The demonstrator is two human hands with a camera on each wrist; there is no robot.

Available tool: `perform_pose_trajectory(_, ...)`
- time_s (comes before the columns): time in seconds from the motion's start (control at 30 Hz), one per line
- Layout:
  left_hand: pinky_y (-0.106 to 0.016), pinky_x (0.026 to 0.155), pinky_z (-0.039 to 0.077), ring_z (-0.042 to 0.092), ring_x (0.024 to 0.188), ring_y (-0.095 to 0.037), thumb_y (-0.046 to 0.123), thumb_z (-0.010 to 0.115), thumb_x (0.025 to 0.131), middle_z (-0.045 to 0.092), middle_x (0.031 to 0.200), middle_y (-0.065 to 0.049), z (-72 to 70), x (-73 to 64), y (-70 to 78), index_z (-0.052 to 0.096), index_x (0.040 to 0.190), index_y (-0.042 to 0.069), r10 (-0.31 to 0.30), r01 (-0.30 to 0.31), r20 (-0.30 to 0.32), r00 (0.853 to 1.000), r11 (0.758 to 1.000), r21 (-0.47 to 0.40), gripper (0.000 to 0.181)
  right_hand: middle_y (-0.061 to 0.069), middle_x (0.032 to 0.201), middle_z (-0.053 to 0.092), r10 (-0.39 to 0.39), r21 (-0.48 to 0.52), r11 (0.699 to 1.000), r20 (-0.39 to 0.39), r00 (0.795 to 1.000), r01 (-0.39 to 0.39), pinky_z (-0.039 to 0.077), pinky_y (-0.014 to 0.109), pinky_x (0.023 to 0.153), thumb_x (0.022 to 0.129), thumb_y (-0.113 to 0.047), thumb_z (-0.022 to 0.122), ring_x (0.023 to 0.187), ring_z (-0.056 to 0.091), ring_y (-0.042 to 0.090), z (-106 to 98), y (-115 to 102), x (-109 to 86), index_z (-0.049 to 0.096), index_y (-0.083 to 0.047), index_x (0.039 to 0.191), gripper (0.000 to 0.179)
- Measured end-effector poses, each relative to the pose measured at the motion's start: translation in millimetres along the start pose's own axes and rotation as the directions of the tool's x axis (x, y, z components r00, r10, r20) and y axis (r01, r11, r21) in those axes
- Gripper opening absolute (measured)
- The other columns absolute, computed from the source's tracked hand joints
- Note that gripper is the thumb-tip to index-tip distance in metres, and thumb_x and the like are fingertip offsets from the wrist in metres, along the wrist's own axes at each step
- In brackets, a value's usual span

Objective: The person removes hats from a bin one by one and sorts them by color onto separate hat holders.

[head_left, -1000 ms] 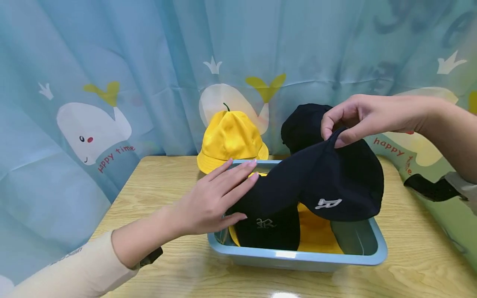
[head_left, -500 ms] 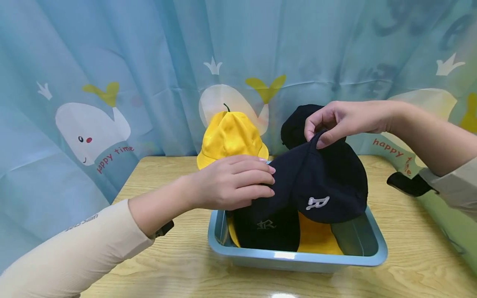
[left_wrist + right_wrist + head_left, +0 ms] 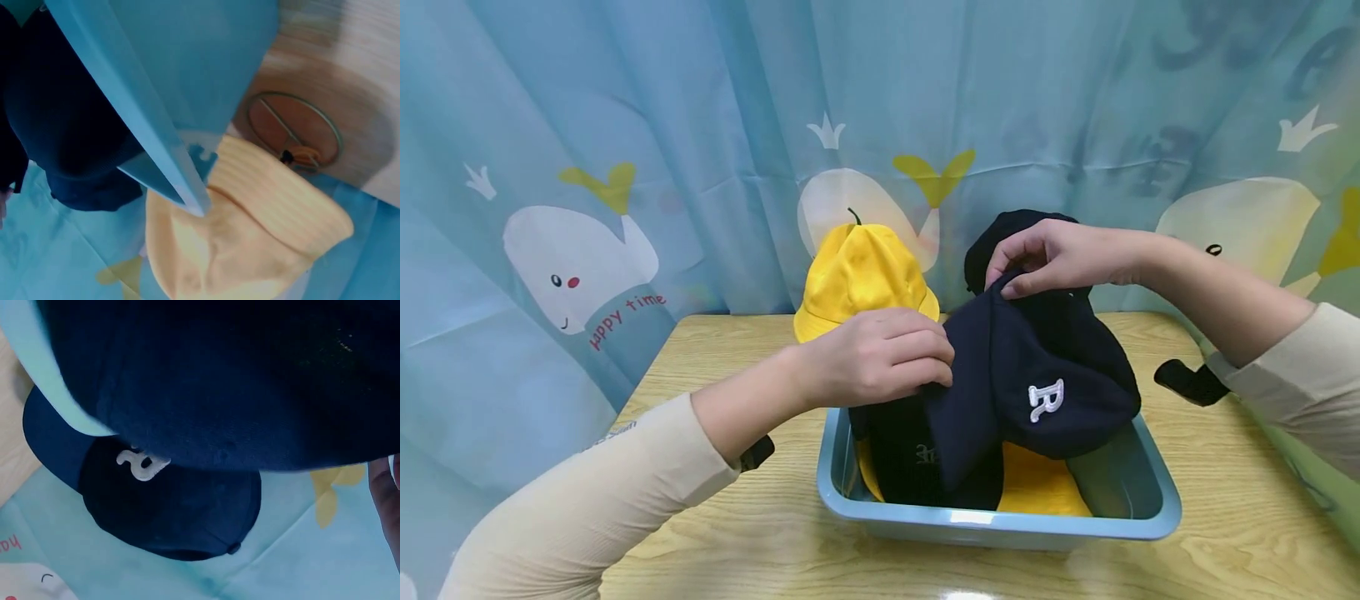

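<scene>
A navy baseball cap (image 3: 1063, 358) with a white letter R hangs tilted over the light-blue plastic bin (image 3: 1000, 525). My right hand (image 3: 1063, 254) pinches its upper edge, where brim and crown meet. At the brim's upper left edge, my left hand (image 3: 887, 354) holds on with curled fingers; the thumb is hidden. Below, inside the bin, lies a black cap (image 3: 895, 467) with a dull emblem, over yellow fabric (image 3: 1045, 483). In the right wrist view the held cap (image 3: 206, 394) fills the top, with fingertips (image 3: 382, 494) at the right edge.
Behind the bin, a yellow bucket hat (image 3: 865, 275) with a green stem is on the left. A dark cap (image 3: 1011, 237) is on the right. A wire ring base (image 3: 297, 131) stands by the yellow hat. Past the wooden table (image 3: 730, 350) hangs a blue curtain (image 3: 700, 100).
Both hands have shifted: the right leftward and slightly down with the navy cap, the left rightward. The left fingers, spread before, are now curled at the brim, which has swung downward.
</scene>
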State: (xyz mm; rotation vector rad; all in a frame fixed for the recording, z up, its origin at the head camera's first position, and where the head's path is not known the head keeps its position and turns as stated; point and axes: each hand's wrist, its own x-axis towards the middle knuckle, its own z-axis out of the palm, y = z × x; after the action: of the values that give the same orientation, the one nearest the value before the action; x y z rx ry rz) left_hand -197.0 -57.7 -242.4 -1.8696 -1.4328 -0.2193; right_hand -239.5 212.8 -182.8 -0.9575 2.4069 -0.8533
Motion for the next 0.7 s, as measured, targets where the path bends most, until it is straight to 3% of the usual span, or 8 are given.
perform_pose_trajectory(0.17, -0.023, 0.091, 0.048, 0.060, 0.089, -0.019, 0.000, 0.061, 0.089, 0.061, 0.093, -0.007, 4.6, -0.1, -0.6, 0.061, 0.095, 0.001, -0.018, 0.018, 0.008, 1.000, 0.999, -0.030, 0.006, 0.007, 0.105, 0.065, -0.060, 0.014, 0.998, -0.047, 0.997, 0.061, 0.051, 0.025, 0.081, 0.094, -0.012, 0.058, 0.093, 0.062, 0.016, 6.9, 3.9, -4.9, 0.063, -0.003, 0.108, 0.018)
perform_pose_trajectory(0.43, -0.023, 0.085, 0.050, 0.058, 0.087, -0.020, 0.000, 0.068, 0.083, 0.060, 0.093, -0.009, 4.6, -5.7, -6.1, 0.056, 0.097, 0.000, -0.157, 0.157, 0.005, 0.988, 0.985, -0.073, 0.018, 0.007, 0.110, 0.063, -0.195, 0.096, 0.975, -0.072, 0.978, 0.201, 0.052, 0.025, 0.083, 0.093, -0.003, 0.056, 0.098, 0.062, 0.017, 16.9, -3.5, -28.2, 0.058, -0.004, 0.116, 0.023)
perform_pose_trajectory(0.57, -0.023, 0.081, 0.051, 0.057, 0.086, -0.021, 0.002, 0.071, 0.081, 0.061, 0.092, -0.010, 0.3, -3.7, -10.5, 0.057, 0.095, 0.000, -0.216, 0.213, -0.042, 0.976, 0.975, -0.067, 0.020, 0.007, 0.114, 0.061, -0.274, -0.007, 0.961, -0.128, 0.953, 0.276, 0.051, 0.022, 0.085, 0.090, 0.001, 0.059, 0.099, 0.061, 0.016, 22.5, -11.4, -44.9, 0.057, -0.009, 0.120, 0.032)
perform_pose_trajectory(0.7, -0.024, 0.077, 0.053, 0.059, 0.082, -0.021, 0.003, 0.072, 0.080, 0.062, 0.088, -0.010, -1.3, 0.0, -14.7, 0.058, 0.092, 0.000, -0.238, 0.240, -0.119, 0.964, 0.971, 0.001, 0.018, 0.004, 0.116, 0.061, -0.313, -0.136, 0.947, -0.216, 0.925, 0.289, 0.048, 0.018, 0.084, 0.085, 0.004, 0.063, 0.100, 0.059, 0.014, 26.8, -18.8, -62.9, 0.056, -0.014, 0.123, 0.043)
